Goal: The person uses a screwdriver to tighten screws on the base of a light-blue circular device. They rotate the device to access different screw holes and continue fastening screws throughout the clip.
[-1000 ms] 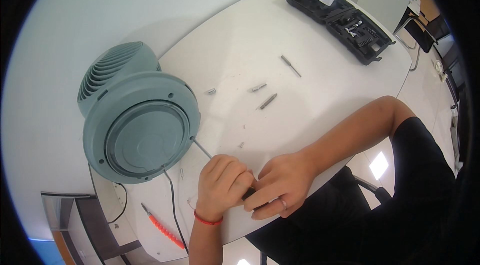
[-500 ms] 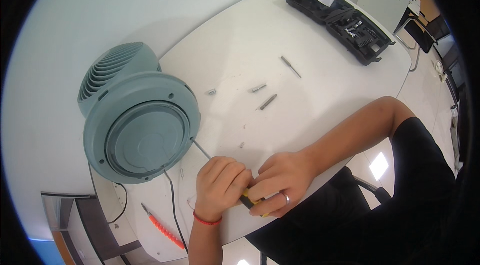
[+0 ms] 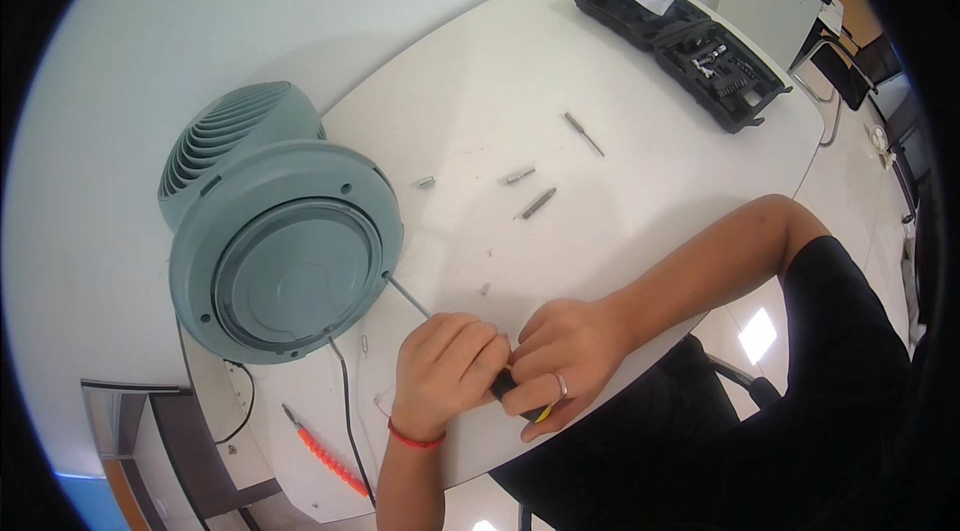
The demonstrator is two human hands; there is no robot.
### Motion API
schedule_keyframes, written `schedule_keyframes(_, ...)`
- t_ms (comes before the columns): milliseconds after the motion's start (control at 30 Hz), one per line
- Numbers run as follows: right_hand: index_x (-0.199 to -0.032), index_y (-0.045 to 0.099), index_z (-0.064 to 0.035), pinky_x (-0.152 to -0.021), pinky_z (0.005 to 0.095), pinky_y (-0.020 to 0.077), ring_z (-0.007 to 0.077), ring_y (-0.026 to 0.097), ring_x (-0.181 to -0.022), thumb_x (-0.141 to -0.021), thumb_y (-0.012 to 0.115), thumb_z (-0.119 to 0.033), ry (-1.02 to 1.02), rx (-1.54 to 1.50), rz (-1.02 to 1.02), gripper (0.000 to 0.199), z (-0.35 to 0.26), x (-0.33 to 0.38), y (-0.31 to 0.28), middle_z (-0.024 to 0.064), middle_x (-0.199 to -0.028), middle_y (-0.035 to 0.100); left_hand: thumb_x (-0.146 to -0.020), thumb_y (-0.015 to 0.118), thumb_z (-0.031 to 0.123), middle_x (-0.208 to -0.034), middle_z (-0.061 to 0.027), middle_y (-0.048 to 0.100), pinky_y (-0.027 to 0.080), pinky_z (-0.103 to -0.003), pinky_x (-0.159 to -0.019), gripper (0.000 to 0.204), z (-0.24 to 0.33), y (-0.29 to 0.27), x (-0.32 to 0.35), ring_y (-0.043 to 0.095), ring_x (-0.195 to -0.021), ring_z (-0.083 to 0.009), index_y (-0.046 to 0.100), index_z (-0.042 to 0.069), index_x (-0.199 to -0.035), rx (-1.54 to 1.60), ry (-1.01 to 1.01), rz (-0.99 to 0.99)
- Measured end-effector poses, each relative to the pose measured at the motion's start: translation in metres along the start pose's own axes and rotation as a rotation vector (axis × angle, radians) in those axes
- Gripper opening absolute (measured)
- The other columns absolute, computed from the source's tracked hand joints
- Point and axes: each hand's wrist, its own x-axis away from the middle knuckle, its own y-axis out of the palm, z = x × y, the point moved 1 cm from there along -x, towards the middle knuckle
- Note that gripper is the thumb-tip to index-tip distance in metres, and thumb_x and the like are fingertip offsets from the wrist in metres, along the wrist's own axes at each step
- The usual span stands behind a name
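Black-and-yellow screwdriver (image 3: 505, 385) is gripped by both hands. Handle is held in the curled fingers of the right hand (image 3: 572, 363); left hand (image 3: 450, 368) is closed around the tool ahead of it. Shaft is pointed up-left out of the left fist, far end met by a hole in the fan's rim; tip hidden. Grey-green fan (image 3: 290, 276) is tipped over, up-left of both hands, underside turned toward them. Orange flexible shaft (image 3: 330, 459) and black cord (image 3: 348, 411) are laid left of the left forearm. Loose bit (image 3: 539, 204) is left beyond the hands, open black tool case (image 3: 668, 39) farther off.
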Motion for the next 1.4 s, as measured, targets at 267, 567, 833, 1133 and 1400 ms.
schedule_keyframes(267, -0.120, 0.074, -0.0139, -0.050, 0.0293, 0.0464, 0.0186, 0.061, -0.059, -0.091, 0.078, -0.010, -0.076, 0.048, -0.086, 0.030, -0.006, 0.001, 0.001, 0.0044, -0.092, 0.054, -0.059, 0.082, 0.016, -0.082, -0.0052, 0.060, 0.052, -0.033, -0.059, 0.030, -0.003, -0.002, 0.002, 0.066, -0.070, -0.0246, 0.065, 0.007, -0.082, 0.019, -0.036, 0.021)
schedule_keyframes(567, -0.125, 0.069, -0.0109, -0.050, 0.0294, 0.0477, 0.0195, 0.067, -0.063, -0.086, 0.082, -0.004, -0.074, 0.051, 0.021, 0.042, -0.006, 0.001, 0.003, 0.0044, -0.088, 0.065, -0.059, 0.083, 0.017, -0.076, -0.0036, 0.057, 0.048, -0.032, -0.056, 0.028, -0.001, -0.005, -0.004, 0.063, -0.065, -0.0225, 0.064, 0.009, -0.077, 0.013, -0.055, 0.054)
schedule_keyframes(833, -0.106, 0.067, -0.0138, -0.055, 0.0291, 0.0505, 0.0187, 0.069, -0.067, -0.085, 0.091, -0.019, -0.063, 0.107, -0.021, 0.033, -0.002, -0.005, -0.007, 0.0023, -0.080, 0.064, -0.067, 0.086, 0.003, -0.079, -0.0067, 0.060, 0.050, -0.036, -0.055, 0.027, -0.002, -0.004, -0.003, 0.065, -0.065, -0.0270, 0.064, 0.006, -0.082, 0.055, -0.047, 0.028)
schedule_keyframes(1133, -0.109, 0.072, -0.0143, -0.051, 0.0274, 0.0472, 0.0165, 0.064, -0.062, -0.087, 0.089, -0.015, -0.092, 0.158, -0.004, 0.028, -0.004, -0.006, -0.003, 0.0025, -0.078, 0.056, -0.057, 0.086, 0.012, -0.084, -0.0052, 0.060, 0.051, -0.032, -0.058, 0.035, -0.004, -0.003, 0.000, 0.065, -0.070, -0.0231, 0.066, 0.006, -0.086, 0.036, -0.047, 0.008)
schedule_keyframes(1400, -0.114, 0.077, -0.0131, -0.049, 0.0262, 0.0438, 0.0150, 0.061, -0.060, -0.088, 0.085, -0.007, -0.136, 0.133, -0.025, 0.028, -0.003, -0.001, 0.003, 0.0026, -0.081, 0.050, -0.057, 0.084, 0.012, -0.082, -0.0043, 0.059, 0.048, -0.033, -0.056, 0.034, -0.005, -0.001, 0.001, 0.063, -0.068, -0.0226, 0.065, 0.007, -0.084, 0.024, -0.055, -0.017)
